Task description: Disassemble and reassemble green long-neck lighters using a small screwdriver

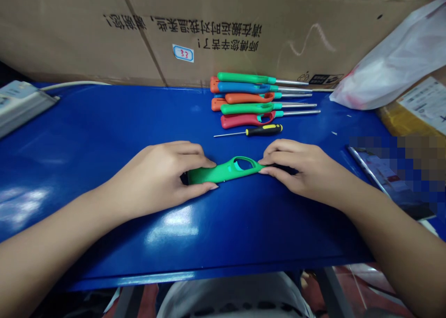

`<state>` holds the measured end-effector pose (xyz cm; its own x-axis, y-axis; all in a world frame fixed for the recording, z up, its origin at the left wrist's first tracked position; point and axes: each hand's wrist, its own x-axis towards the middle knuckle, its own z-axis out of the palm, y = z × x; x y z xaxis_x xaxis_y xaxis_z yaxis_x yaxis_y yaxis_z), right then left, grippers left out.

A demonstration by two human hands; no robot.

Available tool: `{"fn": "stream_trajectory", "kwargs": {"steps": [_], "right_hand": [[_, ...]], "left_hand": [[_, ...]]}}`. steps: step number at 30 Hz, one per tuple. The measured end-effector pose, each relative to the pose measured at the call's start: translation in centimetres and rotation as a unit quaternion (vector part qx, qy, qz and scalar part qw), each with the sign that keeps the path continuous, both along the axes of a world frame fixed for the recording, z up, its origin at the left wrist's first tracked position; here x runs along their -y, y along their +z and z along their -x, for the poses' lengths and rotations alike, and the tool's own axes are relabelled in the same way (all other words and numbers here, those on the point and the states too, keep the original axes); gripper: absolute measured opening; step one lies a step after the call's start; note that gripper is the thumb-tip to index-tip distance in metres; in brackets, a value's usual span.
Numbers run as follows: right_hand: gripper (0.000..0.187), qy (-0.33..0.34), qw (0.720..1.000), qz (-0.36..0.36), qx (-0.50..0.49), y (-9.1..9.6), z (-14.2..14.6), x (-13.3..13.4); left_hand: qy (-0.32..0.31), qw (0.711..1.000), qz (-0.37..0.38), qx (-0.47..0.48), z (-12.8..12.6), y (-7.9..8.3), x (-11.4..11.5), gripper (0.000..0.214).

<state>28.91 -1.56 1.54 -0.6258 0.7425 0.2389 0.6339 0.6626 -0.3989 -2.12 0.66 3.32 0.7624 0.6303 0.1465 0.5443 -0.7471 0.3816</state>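
A green long-reach lighter point(223, 170) lies across the middle of the blue table, its trigger loop toward the right. My left hand point(174, 171) grips the handle end between thumb and fingers. At the other end, the fingertips of my right hand point(292, 165) pinch the narrow tip beyond the loop, and they hide whatever is there. Beyond the hands lies a screwdriver point(263, 130) with a black and yellow handle, its shaft pointing left.
Several green, blue, orange and red lighters point(247, 119) with metal tubes are stacked behind the screwdriver. A cardboard box point(146, 53) walls off the table's back. A power strip point(24, 102) sits at left; a white plastic bag point(386, 62) and a dark flat object point(379, 174) are at right.
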Motion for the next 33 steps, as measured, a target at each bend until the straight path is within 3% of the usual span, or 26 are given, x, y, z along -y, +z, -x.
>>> {"fn": "stream_trajectory", "kwargs": {"steps": [5,21,27,33], "right_hand": [[0.016,0.001,1.000,0.006,0.023,0.0,0.1,0.0],[0.014,0.012,1.000,-0.025,0.010,-0.1,0.5,-0.1],[0.013,0.003,1.000,-0.030,-0.005,-0.2,0.7,0.0],[0.014,0.013,0.997,-0.038,0.060,-0.1,0.8,0.2]], "left_hand": [[0.017,0.998,0.048,0.022,-0.1,0.4,0.1,0.028],[0.039,0.997,0.070,0.008,-0.2,0.5,0.3,0.029],[0.054,0.998,0.034,-0.010,-0.3,0.2,0.7,0.024],[0.028,0.994,-0.077,-0.076,-0.5,0.1,1.1,0.021]]}}
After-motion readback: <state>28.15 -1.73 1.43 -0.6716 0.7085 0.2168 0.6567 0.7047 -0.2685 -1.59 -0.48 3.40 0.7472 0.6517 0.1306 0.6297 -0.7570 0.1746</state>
